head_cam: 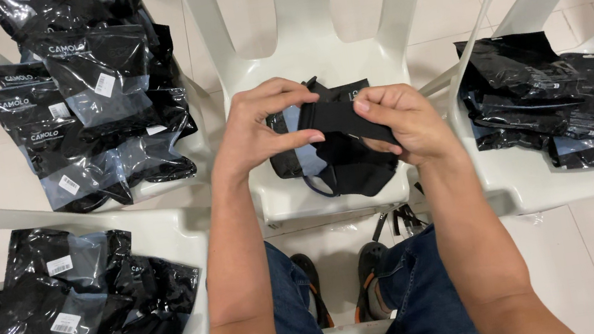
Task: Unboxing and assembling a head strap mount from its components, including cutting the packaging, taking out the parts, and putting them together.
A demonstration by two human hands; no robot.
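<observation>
I see my left hand (259, 129) and right hand (401, 122) both pinched on a folded black garment (341, 122), held just above the middle white chair (310, 46), where a dark pouch (288, 162) and more black fabric lie. Sealed black packets (88, 104) pile on the chair at upper left, more (73, 306) at lower left, others (565, 101) on the right. I judge many pieces done, this one mid-fold.
</observation>
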